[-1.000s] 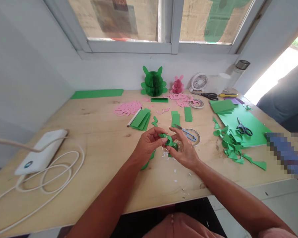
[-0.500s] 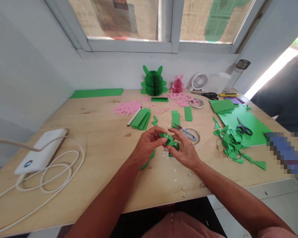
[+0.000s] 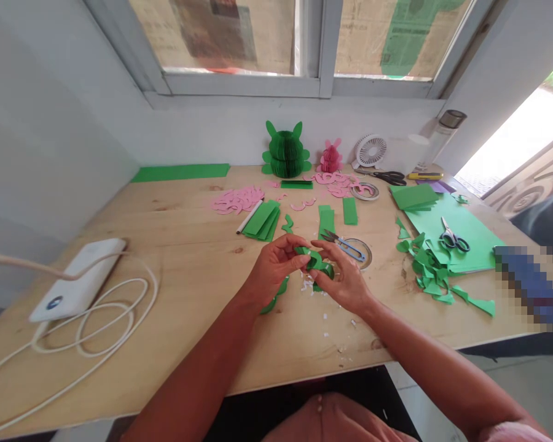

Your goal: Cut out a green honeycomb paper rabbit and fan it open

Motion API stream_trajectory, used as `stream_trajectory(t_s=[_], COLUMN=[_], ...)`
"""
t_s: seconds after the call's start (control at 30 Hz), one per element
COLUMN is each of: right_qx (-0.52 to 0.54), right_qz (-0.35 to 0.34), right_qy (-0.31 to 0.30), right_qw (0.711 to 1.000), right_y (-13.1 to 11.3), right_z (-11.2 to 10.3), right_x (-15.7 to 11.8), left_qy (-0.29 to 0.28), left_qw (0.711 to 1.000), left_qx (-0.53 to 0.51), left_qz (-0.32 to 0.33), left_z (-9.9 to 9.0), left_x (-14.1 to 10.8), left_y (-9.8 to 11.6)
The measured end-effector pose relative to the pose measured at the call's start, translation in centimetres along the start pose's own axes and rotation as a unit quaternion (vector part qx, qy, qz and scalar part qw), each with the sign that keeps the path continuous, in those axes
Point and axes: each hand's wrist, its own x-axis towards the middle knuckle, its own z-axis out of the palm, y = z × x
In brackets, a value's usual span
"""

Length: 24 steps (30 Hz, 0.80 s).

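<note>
Wooden table (image 3: pixel 175 230), green paper piece (image 3: pixel 314 261) pinched between both hands.
The left hand (image 3: pixel 274 265) and right hand (image 3: pixel 345 276) grip it by the fingertips, snips (image 3: pixel 345 245) just beyond the right hand; squeezing too hard could crease the paper.

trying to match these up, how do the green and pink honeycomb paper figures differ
The green honeycomb paper figure is clearly larger than the pink honeycomb paper figure. The green one has broad, flat lobes spreading out at its base, while the pink one looks more compact. The green one's pointed ears also stand wider apart than the pink one's smaller ears. Both stand upright at the back of the wooden table, with ribbed bodies and two ears on top.
</note>
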Motion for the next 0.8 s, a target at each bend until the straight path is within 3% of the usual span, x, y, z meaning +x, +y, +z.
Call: stream_trajectory(t_s=[0.8], right_qx=[0.006], right_qz=[0.016], right_qy=[0.002], right_qw=[1.000], right_y=[-0.15], right_z=[0.07], right_x=[0.05], left_qy=[0.008], left_qw=[1.000], left_qx=[-0.002], left_qz=[-0.005], left_z=[0.14], left_x=[-0.07], left_y=[-0.03])
